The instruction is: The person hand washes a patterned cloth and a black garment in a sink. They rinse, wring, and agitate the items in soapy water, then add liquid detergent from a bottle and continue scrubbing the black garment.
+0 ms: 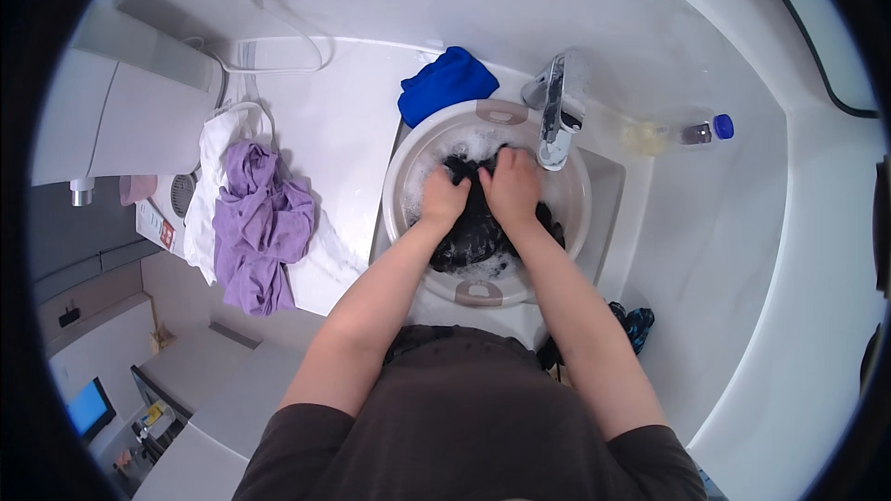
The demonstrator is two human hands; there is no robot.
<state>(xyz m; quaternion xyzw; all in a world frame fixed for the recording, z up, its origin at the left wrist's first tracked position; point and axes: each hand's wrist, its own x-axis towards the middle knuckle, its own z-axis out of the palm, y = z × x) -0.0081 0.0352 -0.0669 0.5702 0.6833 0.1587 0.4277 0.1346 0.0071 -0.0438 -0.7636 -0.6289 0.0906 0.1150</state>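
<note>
Black wet cloth point(477, 229) lies bunched in a round, pale plastic basin point(393, 188) with suds along its inside. My left hand point(443, 196) grips the cloth at the upper left of the bundle, its fingertips sunk in the fabric. Close beside it on the right, my right hand point(513, 188) holds another part of the same cloth, with its thumb towards the left hand. The fingertips of both hands are partly hidden by cloth and foam. Just above the basin's right side reaches a chrome faucet point(557, 118).
The basin rests over a sink point(612, 202). Behind it lies a folded blue cloth point(449, 85). Purple cloth point(261, 223) and white cloth point(202, 216) are heaped on the left counter. A bottle with a blue cap point(724, 126) is at the right, and a plugged-in cord point(285, 21) runs behind.
</note>
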